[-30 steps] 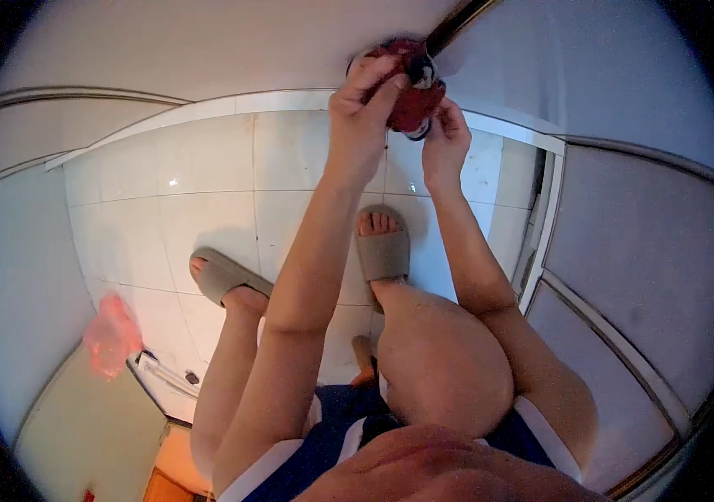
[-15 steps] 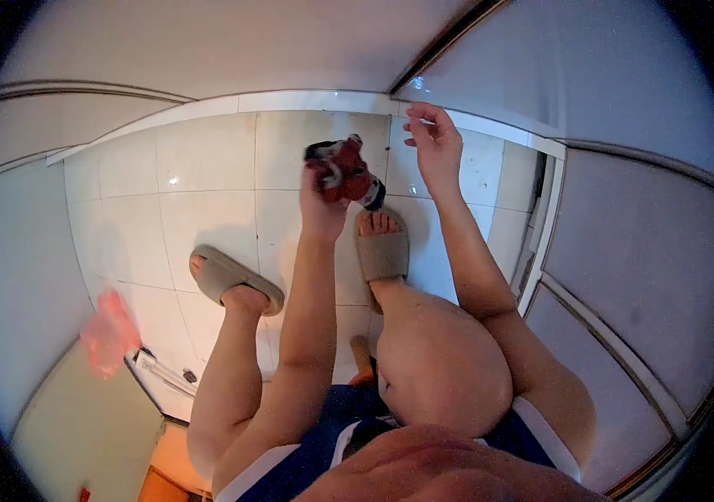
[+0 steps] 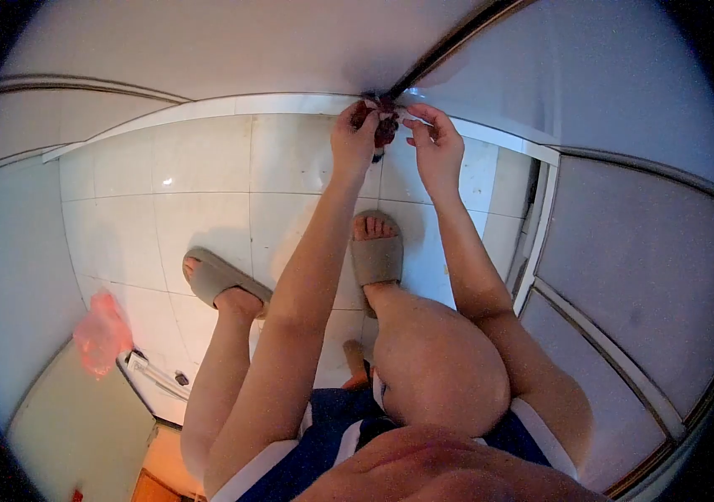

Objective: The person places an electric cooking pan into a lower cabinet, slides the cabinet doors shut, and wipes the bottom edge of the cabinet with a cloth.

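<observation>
A bunched cloth (image 3: 385, 132), dark red with black and white patches, is gripped in my left hand (image 3: 355, 138). It rests against the white base strip, right where the dark vertical gap between two panels comes down. Close by on the right is my right hand (image 3: 436, 146), its fingers loosely curled and the thumb apart from them. Its fingertips are beside the cloth, near the strip; whether they touch it I cannot tell. Part of the cloth is hidden behind my left fingers.
Pale panels and a white base strip (image 3: 290, 104) bound the tiled floor (image 3: 198, 159). My feet in grey-green slippers (image 3: 378, 259) stand on it. At left lie a pink plastic bag (image 3: 103, 335) and a white object (image 3: 156, 376). A framed opening (image 3: 533, 226) is at right.
My left hand has carried the cloth forward and to the right, from above the floor to the base strip below the panel gap. My right hand has hardly moved.
</observation>
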`<state>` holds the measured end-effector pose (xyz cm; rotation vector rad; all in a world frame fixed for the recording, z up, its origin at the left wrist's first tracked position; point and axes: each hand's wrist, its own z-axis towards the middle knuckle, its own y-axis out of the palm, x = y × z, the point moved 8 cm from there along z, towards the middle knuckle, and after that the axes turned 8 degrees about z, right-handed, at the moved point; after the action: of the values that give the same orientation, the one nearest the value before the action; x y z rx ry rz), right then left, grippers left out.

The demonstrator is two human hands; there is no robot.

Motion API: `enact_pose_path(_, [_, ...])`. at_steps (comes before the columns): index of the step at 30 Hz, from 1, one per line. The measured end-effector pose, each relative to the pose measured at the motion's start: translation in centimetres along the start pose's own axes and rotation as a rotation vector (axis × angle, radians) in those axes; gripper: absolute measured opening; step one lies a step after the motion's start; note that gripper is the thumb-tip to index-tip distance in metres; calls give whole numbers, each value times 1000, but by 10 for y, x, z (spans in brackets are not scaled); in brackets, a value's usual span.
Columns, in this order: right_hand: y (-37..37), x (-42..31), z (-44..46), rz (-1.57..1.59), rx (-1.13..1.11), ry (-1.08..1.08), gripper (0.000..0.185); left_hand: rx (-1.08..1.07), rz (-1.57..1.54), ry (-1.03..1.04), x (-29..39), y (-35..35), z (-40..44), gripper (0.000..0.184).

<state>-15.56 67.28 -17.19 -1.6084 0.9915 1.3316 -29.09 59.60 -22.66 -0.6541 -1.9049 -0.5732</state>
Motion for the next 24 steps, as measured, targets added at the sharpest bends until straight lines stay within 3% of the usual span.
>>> enact_pose_path(8, [1, 9, -4, 158, -22, 105, 23, 147, 379, 104, -11, -1, 30, 20])
enact_pose_path(10, [5, 16, -5, 166, -18, 122, 23, -125, 351, -111, 3, 9, 27, 20])
enact_pose_path(11, [6, 19, -4, 172, -14, 139, 23, -126, 352, -102, 8, 6, 30, 20])
enact_pose_path(13, [10, 15, -4, 190, -25, 126, 23, -142, -102, -358, -12, 9, 32, 20])
enact_pose_path(16, [7, 12, -5, 163, -34, 98, 23, -146, -285, -371, -12, 12, 27, 23])
enact_pose_path(24, [1, 9, -9, 221, 9, 61, 26, -191, -372, -320, 45, 18, -7, 19])
